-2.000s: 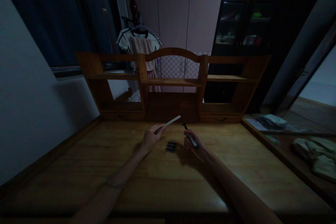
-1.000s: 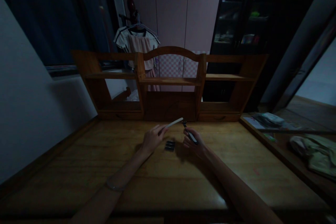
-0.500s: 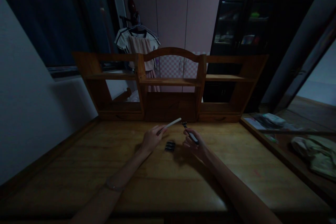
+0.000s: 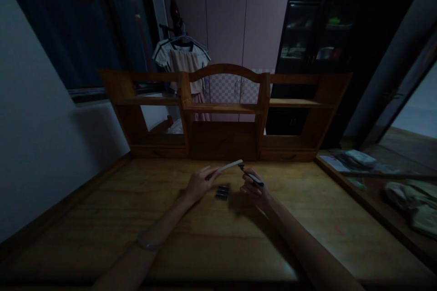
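My left hand [image 4: 198, 185] is closed round a slim white stick [image 4: 230, 165], which slants up to the right; its kind is too dim to make out. The stick's far end meets or nearly meets the head of a razor [image 4: 254, 179], and I cannot tell whether they touch. That razor has a dark and pale handle, gripped by my right hand [image 4: 255, 190] with the head pointing up and left. Between the hands, on the wooden desk [image 4: 205, 245], lies a small group of black pieces [image 4: 222, 193] resembling razor cartridges.
A wooden shelf unit [image 4: 225, 108] stands along the desk's back edge. White wall [image 4: 34, 136] borders the left side. To the right, beyond the desk's raised edge, lie a plastic-wrapped bundle [image 4: 362, 158] and pale cloth [image 4: 409, 200]. Behind are a pink wardrobe [image 4: 225, 18] and hanging clothes [image 4: 184, 61].
The white stick has moved right and tilted flatter, its tip now at the razor head. The razor has turned slightly flatter. The camera view has shifted a little.
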A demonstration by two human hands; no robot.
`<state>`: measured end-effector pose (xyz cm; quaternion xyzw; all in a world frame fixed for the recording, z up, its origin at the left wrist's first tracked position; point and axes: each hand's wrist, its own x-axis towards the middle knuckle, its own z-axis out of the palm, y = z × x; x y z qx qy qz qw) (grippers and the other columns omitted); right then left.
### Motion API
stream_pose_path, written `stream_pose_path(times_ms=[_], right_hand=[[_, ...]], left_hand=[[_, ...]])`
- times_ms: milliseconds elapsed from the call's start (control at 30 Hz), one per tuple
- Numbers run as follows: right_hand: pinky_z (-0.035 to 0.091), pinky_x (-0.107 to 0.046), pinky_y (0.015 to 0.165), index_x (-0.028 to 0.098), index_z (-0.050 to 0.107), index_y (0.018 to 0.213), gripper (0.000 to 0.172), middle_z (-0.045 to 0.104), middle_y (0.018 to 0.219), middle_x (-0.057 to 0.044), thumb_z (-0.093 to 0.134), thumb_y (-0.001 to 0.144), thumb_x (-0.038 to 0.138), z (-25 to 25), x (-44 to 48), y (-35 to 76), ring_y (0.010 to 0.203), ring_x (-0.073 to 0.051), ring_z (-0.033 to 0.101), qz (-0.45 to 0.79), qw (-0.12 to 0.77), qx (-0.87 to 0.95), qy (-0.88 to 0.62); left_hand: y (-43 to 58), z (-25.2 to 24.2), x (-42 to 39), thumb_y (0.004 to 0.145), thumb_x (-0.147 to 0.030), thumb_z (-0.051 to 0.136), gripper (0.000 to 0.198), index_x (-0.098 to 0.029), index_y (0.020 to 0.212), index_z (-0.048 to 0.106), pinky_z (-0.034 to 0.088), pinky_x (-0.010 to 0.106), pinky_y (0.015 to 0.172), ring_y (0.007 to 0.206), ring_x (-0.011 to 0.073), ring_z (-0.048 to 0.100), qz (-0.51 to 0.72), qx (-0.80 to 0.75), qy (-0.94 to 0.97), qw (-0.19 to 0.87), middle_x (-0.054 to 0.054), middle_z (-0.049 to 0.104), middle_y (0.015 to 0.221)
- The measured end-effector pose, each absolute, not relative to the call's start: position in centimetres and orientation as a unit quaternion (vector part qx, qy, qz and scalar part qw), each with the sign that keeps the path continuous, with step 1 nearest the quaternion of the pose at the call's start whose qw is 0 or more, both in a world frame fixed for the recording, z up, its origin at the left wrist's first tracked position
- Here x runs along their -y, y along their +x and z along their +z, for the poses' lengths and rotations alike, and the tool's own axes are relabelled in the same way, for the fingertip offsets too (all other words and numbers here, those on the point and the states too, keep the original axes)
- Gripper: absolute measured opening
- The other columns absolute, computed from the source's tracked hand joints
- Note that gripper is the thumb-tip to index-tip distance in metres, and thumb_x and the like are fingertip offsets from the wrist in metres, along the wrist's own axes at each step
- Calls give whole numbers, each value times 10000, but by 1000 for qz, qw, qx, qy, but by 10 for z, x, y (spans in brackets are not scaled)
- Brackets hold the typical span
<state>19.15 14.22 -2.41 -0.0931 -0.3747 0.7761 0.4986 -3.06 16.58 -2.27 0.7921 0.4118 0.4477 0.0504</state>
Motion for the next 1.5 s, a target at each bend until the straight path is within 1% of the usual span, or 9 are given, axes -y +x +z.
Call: stream_pose_path(times_ms=[367,667,767,833,900,1033,1100,1267,1500], right_hand=[[457,-212,529,195,416,571,307,239,306,129,483,837,333,-33,-148,193,243,-40,133,778,484,380,-128],[443,-223,509,203,444,541,323,209,281,118,480,802,389,-26,-146,189,244,-52,148,756,463,405,-223],[409,-222,454,189,493,547,315,358,342,68,487,772,409,-24,-147,185,294,-72,310,703,476,429,-307],[412,-223,468,160,573,642,273,543,496,2,513,758,400,-23,-148,183,414,-105,478,632,496,468,-367],[415,-232,487,141,622,773,291,630,656,-41,534,766,418,-23,-148,185,500,-132,546,537,505,529,-421],[368,-229,494,137,657,816,367,613,651,-29,533,794,482,-24,-148,190,544,-149,537,331,505,629,-490],[360,-227,523,136,673,841,373,605,657,-25,532,803,480,-24,-147,192,608,-162,540,269,514,645,-497],[367,-238,556,142,673,999,390,627,721,-28,524,825,458,-20,-146,191,635,-167,532,249,521,649,-495],[414,-277,677,156,672,993,355,658,863,-54,549,824,443,-16,-142,190,780,-212,573,225,563,638,-474]], left_hand=[[-37,-25,-171,876,-391,497,291,-226,1046,665,439,233,693,733,139,589,442,-442,779,40,42,657,854],[-33,-28,-171,870,-391,503,277,-221,994,682,448,245,737,808,158,610,431,-446,783,55,50,670,902],[-37,-29,-175,865,-389,511,274,-214,990,682,456,250,727,796,162,617,448,-467,761,46,51,674,892],[-40,-28,-177,869,-380,506,266,-220,998,675,462,255,736,806,163,620,466,-469,749,51,46,675,911],[-41,-26,-177,870,-370,507,261,-219,1009,668,467,261,754,826,167,623,490,-460,738,57,46,676,933],[-40,-22,-174,862,-342,523,249,-197,1005,666,477,262,765,853,172,628,530,-430,726,77,54,678,948],[-39,-21,-172,861,-333,526,242,-188,991,669,484,258,757,848,169,630,535,-414,730,98,54,680,945],[-35,-19,-166,849,-347,545,238,-182,947,686,491,258,758,837,168,632,516,-392,748,144,50,686,923],[-34,-23,-170,831,-383,561,278,-168,949,693,499,287,795,875,188,637,507,-406,735,196,57,691,945]])
